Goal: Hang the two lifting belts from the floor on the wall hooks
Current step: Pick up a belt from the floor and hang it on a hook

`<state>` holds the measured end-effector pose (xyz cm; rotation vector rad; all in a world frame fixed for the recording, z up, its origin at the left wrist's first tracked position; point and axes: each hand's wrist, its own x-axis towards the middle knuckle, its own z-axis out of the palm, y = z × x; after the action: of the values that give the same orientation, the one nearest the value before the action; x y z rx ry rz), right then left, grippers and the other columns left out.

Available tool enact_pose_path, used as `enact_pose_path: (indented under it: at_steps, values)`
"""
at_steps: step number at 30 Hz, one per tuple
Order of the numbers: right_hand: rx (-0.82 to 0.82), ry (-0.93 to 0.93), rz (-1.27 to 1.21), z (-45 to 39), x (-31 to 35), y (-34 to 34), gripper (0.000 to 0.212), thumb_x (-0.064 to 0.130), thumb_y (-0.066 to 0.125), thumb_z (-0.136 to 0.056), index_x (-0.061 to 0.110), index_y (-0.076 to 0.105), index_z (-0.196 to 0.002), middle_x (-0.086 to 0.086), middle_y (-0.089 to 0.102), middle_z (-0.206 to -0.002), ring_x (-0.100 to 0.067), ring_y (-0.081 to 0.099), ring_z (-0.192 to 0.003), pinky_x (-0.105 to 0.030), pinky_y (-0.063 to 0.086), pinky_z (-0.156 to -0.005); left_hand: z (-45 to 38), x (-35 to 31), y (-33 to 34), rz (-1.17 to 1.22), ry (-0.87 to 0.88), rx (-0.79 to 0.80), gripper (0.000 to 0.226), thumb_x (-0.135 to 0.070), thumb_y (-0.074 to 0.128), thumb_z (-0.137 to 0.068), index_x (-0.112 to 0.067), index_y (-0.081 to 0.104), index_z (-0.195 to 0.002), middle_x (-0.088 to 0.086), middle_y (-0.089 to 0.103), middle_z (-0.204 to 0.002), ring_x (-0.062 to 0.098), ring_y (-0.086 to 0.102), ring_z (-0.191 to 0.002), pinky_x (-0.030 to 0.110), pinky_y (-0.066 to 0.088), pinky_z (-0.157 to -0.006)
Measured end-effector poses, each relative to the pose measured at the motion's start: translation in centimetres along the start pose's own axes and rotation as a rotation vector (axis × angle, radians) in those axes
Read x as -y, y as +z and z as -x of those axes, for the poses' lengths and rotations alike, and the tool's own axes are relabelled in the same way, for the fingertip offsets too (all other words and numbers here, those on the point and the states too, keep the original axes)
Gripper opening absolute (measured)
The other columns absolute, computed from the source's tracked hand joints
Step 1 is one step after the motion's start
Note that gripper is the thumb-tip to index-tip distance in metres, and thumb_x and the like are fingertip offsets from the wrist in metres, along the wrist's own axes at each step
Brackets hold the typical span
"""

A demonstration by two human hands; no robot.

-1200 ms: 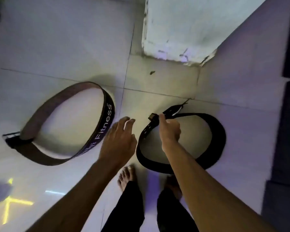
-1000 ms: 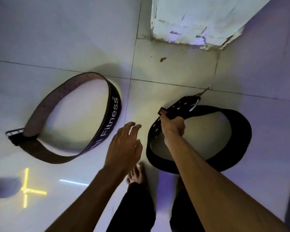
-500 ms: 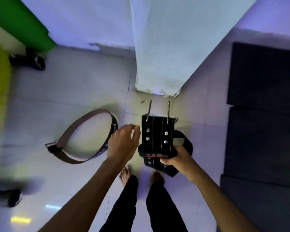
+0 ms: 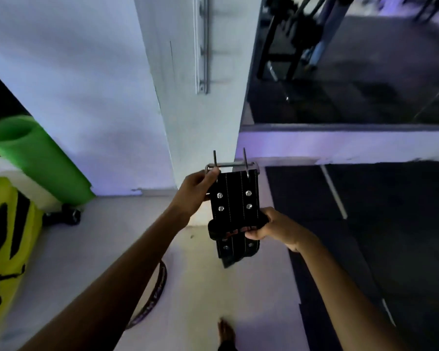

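Observation:
I hold the black lifting belt [image 4: 235, 198] upright in front of me, its metal buckle with two prongs on top. My left hand [image 4: 194, 191] grips the buckle end at its upper left corner. My right hand [image 4: 269, 228] clasps the belt lower down on the right. The brown belt with lettering [image 4: 155, 295] lies on the floor under my left forearm, mostly hidden. A metal rail of wall hooks [image 4: 202, 44] is fixed high on the white pillar [image 4: 200, 117] straight ahead.
A rolled green mat [image 4: 36, 158] leans on the wall at left above a yellow-and-black object [image 4: 5, 224]. A small dark dumbbell [image 4: 64, 216] lies by the wall. Dark rubber flooring [image 4: 365, 224] covers the right side, with gym equipment [image 4: 294, 34] beyond.
The black belt has come up off the floor. My left hand has taken hold of its buckle end. My view has tilted up from the floor to the pillar and hooks.

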<state>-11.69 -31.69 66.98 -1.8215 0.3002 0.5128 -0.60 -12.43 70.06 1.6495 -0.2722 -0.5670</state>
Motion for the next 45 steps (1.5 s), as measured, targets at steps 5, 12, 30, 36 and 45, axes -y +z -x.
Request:
enact_pose_path:
  at_steps: [5, 12, 30, 36, 45]
  values:
    - [-0.152, -0.214, 0.028, 7.5, 8.2, -0.4, 0.024, 0.002, 0.076, -0.077, 0.014, 0.071, -0.098, 0.000, 0.074, -0.095, -0.013, 0.067, -0.096, -0.029, 0.049, -0.094, 6.8, -11.2, -1.3, -0.112, 0.380, 0.065, 0.030, -0.010, 0.050, -0.102, -0.008, 0.048, -0.132, 0.001, 0.062, -0.089, 0.005, 0.065, -0.076, 0.022, 0.057, -0.068]
    - [-0.242, -0.602, -0.107, 17.4, 20.3, -1.1, 0.024, -0.003, 0.066, -0.085, 0.014, 0.069, -0.102, 0.004, 0.073, -0.092, -0.009, 0.068, -0.089, -0.022, 0.055, -0.078, 14.0, -23.0, -1.1, -0.149, 0.679, -0.056, 0.016, -0.005, 0.055, -0.098, -0.018, 0.050, -0.106, 0.004, 0.065, -0.086, 0.017, 0.063, -0.074, 0.039, 0.054, -0.072]
    - [-0.442, -1.092, -0.390, 26.1, 32.0, -0.6, 0.021, 0.010, 0.072, -0.083, 0.008, 0.068, -0.103, -0.006, 0.073, -0.098, -0.018, 0.066, -0.095, -0.032, 0.050, -0.089, 22.7, -45.6, 1.6, 0.092, 0.889, -0.374, 0.019, -0.011, 0.056, -0.099, -0.006, 0.060, -0.117, 0.006, 0.065, -0.079, 0.013, 0.057, -0.050, 0.022, 0.047, -0.046]
    - [-0.416, -0.902, -0.338, 22.5, 26.8, 1.8, 0.013, 0.012, 0.077, -0.078, 0.016, 0.071, -0.089, 0.006, 0.077, -0.080, -0.008, 0.071, -0.078, -0.013, 0.052, -0.067, 23.1, -47.0, 1.2, 0.093, 0.881, -0.413, 0.009, -0.011, 0.058, -0.098, -0.012, 0.061, -0.107, 0.004, 0.063, -0.072, 0.016, 0.055, -0.048, 0.021, 0.044, -0.042]
    - [-0.472, -0.836, -0.307, 25.0, 29.4, 1.7, 0.019, 0.025, 0.081, -0.072, 0.013, 0.071, -0.082, -0.005, 0.076, -0.083, -0.018, 0.071, -0.082, -0.029, 0.055, -0.080, 23.2, -50.2, -1.0, 0.090, 0.947, -0.481, 0.004, -0.018, 0.063, -0.092, -0.020, 0.062, -0.096, 0.006, 0.069, -0.081, 0.023, 0.062, -0.066, 0.033, 0.049, -0.063]
